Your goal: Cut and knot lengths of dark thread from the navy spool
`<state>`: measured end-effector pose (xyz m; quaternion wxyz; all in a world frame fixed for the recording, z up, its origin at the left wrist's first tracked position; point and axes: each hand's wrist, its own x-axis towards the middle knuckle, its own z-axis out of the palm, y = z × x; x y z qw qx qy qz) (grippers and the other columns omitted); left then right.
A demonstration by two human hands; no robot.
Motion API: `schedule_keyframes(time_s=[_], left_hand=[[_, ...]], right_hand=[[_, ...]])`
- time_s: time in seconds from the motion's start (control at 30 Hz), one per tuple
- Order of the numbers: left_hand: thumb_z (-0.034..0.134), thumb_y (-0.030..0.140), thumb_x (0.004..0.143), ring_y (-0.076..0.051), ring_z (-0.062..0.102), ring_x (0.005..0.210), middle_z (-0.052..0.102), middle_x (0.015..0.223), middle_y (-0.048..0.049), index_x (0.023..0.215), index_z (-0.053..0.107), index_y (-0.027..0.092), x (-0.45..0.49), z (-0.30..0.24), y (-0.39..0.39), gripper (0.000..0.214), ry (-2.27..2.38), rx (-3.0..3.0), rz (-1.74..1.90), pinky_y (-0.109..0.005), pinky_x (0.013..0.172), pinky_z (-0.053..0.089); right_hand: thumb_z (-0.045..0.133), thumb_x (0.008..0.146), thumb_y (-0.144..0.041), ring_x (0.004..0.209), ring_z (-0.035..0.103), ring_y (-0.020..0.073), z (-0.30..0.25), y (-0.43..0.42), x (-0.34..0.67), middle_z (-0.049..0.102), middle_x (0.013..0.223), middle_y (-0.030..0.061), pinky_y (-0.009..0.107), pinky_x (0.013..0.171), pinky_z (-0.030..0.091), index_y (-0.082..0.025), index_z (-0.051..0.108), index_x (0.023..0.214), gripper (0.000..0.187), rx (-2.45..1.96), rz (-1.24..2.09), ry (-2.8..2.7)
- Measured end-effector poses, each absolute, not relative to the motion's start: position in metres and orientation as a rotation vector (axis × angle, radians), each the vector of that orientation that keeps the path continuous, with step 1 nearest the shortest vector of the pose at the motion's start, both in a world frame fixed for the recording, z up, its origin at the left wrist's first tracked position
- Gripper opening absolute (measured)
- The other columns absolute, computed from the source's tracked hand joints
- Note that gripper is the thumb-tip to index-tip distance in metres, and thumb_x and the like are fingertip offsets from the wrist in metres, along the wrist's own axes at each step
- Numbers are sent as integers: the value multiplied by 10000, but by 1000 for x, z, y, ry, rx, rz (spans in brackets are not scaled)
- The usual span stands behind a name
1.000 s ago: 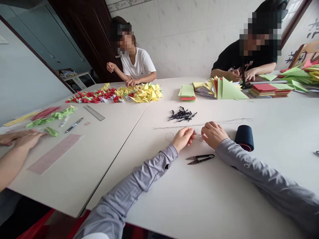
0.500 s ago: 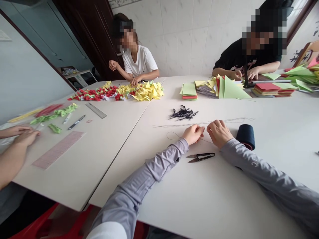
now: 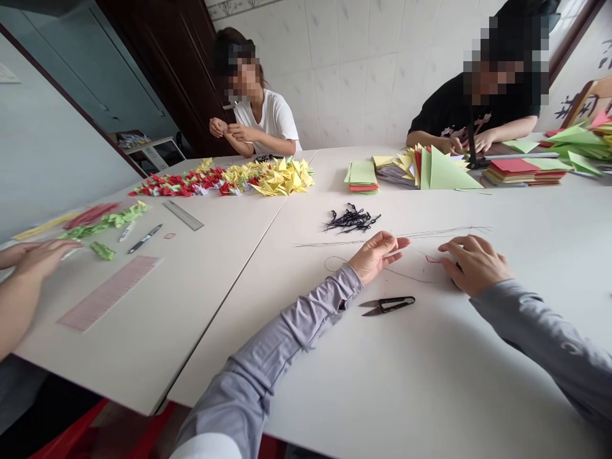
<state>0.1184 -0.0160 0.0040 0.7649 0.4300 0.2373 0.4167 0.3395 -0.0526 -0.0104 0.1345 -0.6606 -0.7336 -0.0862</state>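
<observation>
My left hand (image 3: 379,256) is pinched above the table, some fingers stretched out, with a fine dark thread (image 3: 414,278) running by it. My right hand (image 3: 473,262) curves over the dark blue thread spool (image 3: 458,266), which it almost wholly hides. By its fingertips shows a small red bit (image 3: 433,259), too small to name. Black thread snips (image 3: 388,306) lie below my left hand, blades to the left. Beyond my hands are a heap of knotted black cord loops (image 3: 352,218) and several long thin threads (image 3: 444,234) laid across the table.
Folded red and yellow paper pieces (image 3: 282,176) lie at the far left, stacked coloured paper (image 3: 362,175) at the far right. A ruler (image 3: 183,215), a pen (image 3: 145,238) and a pink lined strip (image 3: 109,293) lie left of the table seam. Two co-workers sit opposite; another's hands (image 3: 45,258) work at left.
My right hand has moved right, away from my left, onto the thread spool. My left hand's fingers have stretched out to the right. The co-worker in white has brought both hands together.
</observation>
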Motion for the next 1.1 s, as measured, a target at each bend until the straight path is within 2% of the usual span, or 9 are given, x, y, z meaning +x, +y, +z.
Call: schedule_keyframes(time_s=[0.07, 0.2, 0.27, 0.4, 0.53, 0.67, 0.8, 1.0, 1.1], left_hand=[[683, 296, 731, -122, 603, 901, 583, 801, -9, 724, 444, 164, 119, 8, -18, 272, 424, 824, 907, -300, 894, 430], [636, 211, 770, -59, 541, 649, 467, 633, 48, 723, 437, 166, 111, 17, -21, 210, 324, 744, 889, -367, 917, 467], [624, 199, 778, -42, 489, 597, 439, 612, 54, 724, 442, 164, 98, 22, -21, 193, 337, 779, 874, -339, 878, 499], [625, 180, 777, -31, 456, 567, 427, 617, 54, 728, 452, 163, 51, 28, -18, 181, 469, 811, 938, -254, 771, 533], [593, 121, 787, -22, 433, 534, 418, 610, 49, 652, 412, 156, -7, 27, -16, 229, 657, 711, 1131, -189, 682, 537], [440, 86, 872, -44, 490, 561, 423, 578, 26, 628, 400, 165, -53, 25, -21, 260, 807, 580, 1286, -169, 640, 546], [299, 68, 917, -37, 477, 505, 432, 539, 28, 638, 380, 181, -78, 30, -25, 312, 857, 421, 1405, -146, 579, 544], [238, 53, 925, -28, 455, 462, 435, 510, 42, 649, 349, 194, -92, 43, -24, 330, 842, 240, 1555, -104, 476, 506], [246, 68, 930, -29, 468, 485, 451, 551, 29, 675, 378, 189, -84, 46, -26, 312, 784, 208, 1492, -107, 472, 500]], right_hand=[[407, 827, -321, 1154, 416, 313, -16, -52, 352, 568, 1088, 118, 486, 860, 415, -231, 635, 974, 286, -1892, -225, -2157], [428, 787, -239, 1187, 420, 318, -21, -51, 366, 527, 1207, 134, 460, 999, 352, -205, 660, 906, 263, -1900, -232, -2213], [425, 786, -267, 1147, 459, 326, -19, -52, 372, 483, 1273, 129, 470, 947, 393, -219, 652, 980, 303, -1974, -178, -2214], [440, 783, -371, 997, 548, 334, -10, -54, 381, 408, 1365, 119, 461, 689, 474, -278, 584, 1173, 426, -2204, -66, -2128], [453, 772, -442, 856, 580, 347, 2, -58, 384, 366, 1409, 165, 416, 515, 408, -268, 567, 1202, 478, -2347, -95, -2007], [470, 763, -452, 869, 572, 364, 13, -58, 387, 415, 1363, 186, 425, 525, 379, -265, 566, 1166, 455, -2449, -23, -1886], [473, 756, -405, 803, 562, 340, 15, -53, 410, 510, 1204, 219, 443, 540, 352, -230, 608, 1096, 406, -2517, -75, -1725], [551, 675, -310, 771, 540, 319, -2, -47, 468, 556, 1063, 204, 447, 555, 361, -241, 656, 911, 267, -2569, -165, -1628], [536, 699, -294, 847, 546, 346, -2, -50, 454, 529, 1138, 212, 462, 610, 393, -226, 649, 972, 304, -2564, -100, -1692]])
